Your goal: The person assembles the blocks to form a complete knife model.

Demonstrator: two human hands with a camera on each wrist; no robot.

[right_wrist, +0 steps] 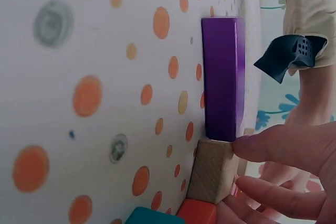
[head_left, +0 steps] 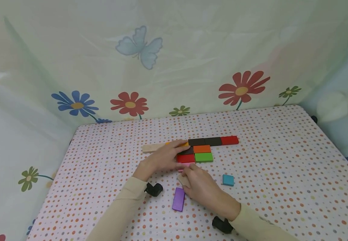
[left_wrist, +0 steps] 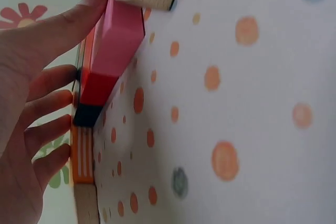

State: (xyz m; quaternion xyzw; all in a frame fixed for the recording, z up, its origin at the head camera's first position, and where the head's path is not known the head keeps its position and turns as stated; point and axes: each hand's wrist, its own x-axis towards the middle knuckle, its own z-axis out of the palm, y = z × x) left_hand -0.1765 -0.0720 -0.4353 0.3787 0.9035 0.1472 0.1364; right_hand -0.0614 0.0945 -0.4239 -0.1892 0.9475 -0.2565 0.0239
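Observation:
A plain wooden block (head_left: 183,181) lies on the table at the near end of the pink block (left_wrist: 119,40). My right hand (head_left: 202,187) pinches this wooden block, thumb at its near corner and fingers towards the far end, as the right wrist view shows. The left hand (head_left: 166,157) reaches over the flat arrangement of blocks. Its thumb touches the pink block, while the other fingers lie extended along the dark and orange blocks' edge. A purple block (right_wrist: 223,77) sits just nearer than the wooden one. My left hand partly covers the arrangement.
A row at the back includes black blocks (head_left: 205,142) and a red block (head_left: 229,140). Orange (head_left: 202,149) and green (head_left: 204,157) blocks adjoin the arrangement's right side. A teal block (head_left: 228,180) lies apart on the right. The dotted cloth covers the table.

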